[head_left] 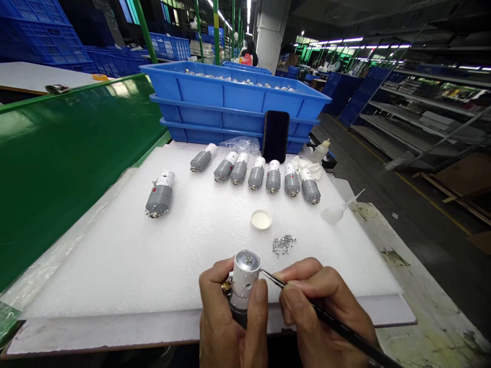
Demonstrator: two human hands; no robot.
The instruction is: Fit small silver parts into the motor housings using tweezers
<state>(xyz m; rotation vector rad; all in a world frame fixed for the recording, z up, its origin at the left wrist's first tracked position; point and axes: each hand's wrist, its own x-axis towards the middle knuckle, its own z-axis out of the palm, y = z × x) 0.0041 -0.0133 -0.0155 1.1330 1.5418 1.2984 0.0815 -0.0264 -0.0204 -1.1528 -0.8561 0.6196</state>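
Note:
My left hand holds an upright grey motor with a silver cap, its lower body hidden by my fingers. My right hand pinches fine black tweezers, their tip at the cap's side. Several similar motors stand tilted in a row on the white foam sheet, and one larger-looking motor lies apart at the left. Just beyond my hands are a small dish of white paste and a scatter of tiny metal parts.
Stacked blue crates hold silver parts behind the foam, with a black phone leaning against them. A white dropper bottle stands at the right. A green panel runs along the left, and metal shelves stand at the right.

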